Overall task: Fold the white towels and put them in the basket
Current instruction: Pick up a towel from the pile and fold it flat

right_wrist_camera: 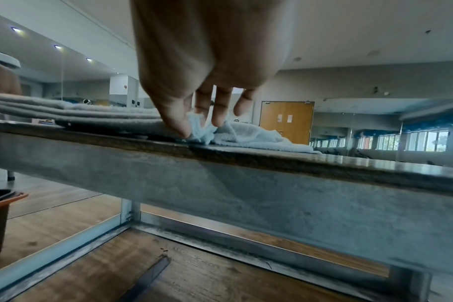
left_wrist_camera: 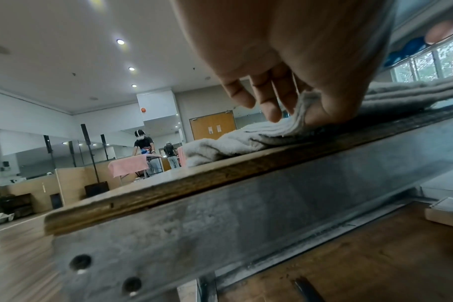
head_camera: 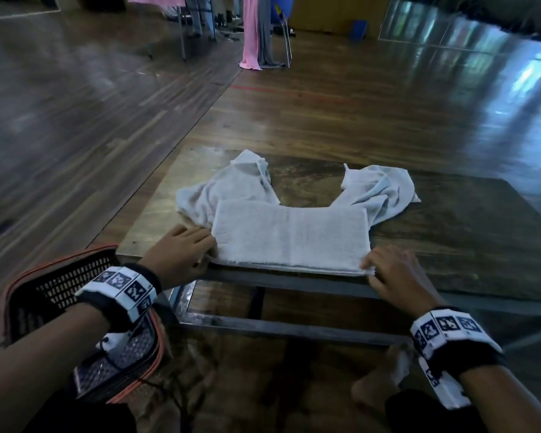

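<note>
A white towel (head_camera: 291, 239), folded into a long rectangle, lies along the near edge of the low wooden table (head_camera: 450, 220). My left hand (head_camera: 208, 253) pinches its near left corner between thumb and fingers, which the left wrist view shows as my left hand (left_wrist_camera: 297, 116) lifting the layered towel (left_wrist_camera: 406, 94) edge. My right hand (head_camera: 369, 271) pinches the near right corner. In the right wrist view my right hand (right_wrist_camera: 199, 127) has the towel (right_wrist_camera: 91, 116) corner between thumb and forefinger. A black mesh basket (head_camera: 60, 285) with an orange rim stands on the floor at the lower left.
Two crumpled white towels lie behind the folded one, one at the left (head_camera: 225, 189) and one at the right (head_camera: 381, 189). The table's metal frame (head_camera: 294, 326) runs below its front edge. Pink and grey cloths (head_camera: 256, 32) hang on a rack far back.
</note>
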Tool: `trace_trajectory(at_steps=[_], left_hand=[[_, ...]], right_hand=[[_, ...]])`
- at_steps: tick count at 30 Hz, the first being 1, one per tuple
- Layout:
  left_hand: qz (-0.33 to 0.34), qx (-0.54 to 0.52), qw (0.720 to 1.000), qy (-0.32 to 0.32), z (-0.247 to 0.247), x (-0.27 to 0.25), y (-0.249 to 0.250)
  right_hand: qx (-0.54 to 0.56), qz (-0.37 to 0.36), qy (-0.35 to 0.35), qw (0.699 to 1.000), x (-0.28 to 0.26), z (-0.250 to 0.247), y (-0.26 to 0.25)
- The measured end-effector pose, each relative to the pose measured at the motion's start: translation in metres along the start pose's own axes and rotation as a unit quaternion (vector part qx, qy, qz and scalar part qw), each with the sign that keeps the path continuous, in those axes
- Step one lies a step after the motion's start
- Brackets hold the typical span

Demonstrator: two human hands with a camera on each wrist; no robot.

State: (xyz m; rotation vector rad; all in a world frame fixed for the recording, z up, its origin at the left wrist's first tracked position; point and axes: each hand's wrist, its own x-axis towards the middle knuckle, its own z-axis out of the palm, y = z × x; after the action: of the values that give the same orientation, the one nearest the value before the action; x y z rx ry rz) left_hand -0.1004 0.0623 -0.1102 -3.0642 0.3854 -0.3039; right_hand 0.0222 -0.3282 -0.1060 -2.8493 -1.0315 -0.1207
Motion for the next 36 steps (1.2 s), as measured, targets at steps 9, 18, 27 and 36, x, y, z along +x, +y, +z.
trace_trajectory(at_steps=[9,18,27,36], left_hand=[[-0.012,-0.021,1.000,-0.014,-0.002,0.001,0.004],[-0.020,-0.101,0.994,-0.023,0.008,0.038,0.054],[-0.192,-0.107,0.969,-0.110,0.039,0.079,0.064],[-0.206,-0.038,0.977,-0.046,0.063,0.070,0.054]], right_hand=[[0.000,-0.001,-0.008,1.000,0.016,-0.007,-0.003],[0.052,-0.025,0.017,0.998,0.054,0.015,-0.065],[0.025,0.075,-0.034,0.996,0.088,0.055,-0.105],[-0.002,0.058,-0.090,0.994,0.067,0.060,-0.096]])
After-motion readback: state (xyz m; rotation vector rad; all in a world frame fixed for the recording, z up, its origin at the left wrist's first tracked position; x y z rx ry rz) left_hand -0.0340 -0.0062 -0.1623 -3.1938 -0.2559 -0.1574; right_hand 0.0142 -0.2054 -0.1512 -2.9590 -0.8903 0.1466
